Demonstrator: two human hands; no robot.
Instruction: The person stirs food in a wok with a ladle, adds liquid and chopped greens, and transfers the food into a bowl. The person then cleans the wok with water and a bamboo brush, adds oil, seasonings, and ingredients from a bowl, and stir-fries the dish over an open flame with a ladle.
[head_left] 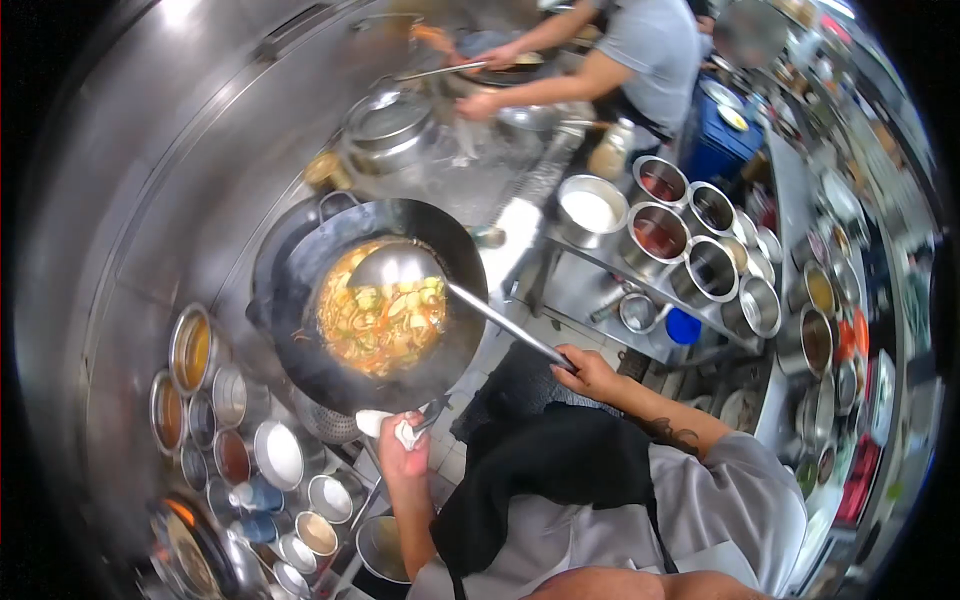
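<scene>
While your right hand is wrapped around the end of the long metal handle of a ladle, its fingers curled in, your left hand is closed on a folded white cloth at the near rim of the wok. A dark handle shows just beside that cloth; you cannot tell from this view how firmly your fingers grip it.

The ladle's bowl rests in the stir-fried food, a mix of pale and green pieces in orange-brown sauce at the wok's centre, with some steam over it. To your left stand metal seasoning containers, near the wok. Ahead, a co-worker in a grey shirt reaches over another wok, one hand on a utensil's handle.
</scene>
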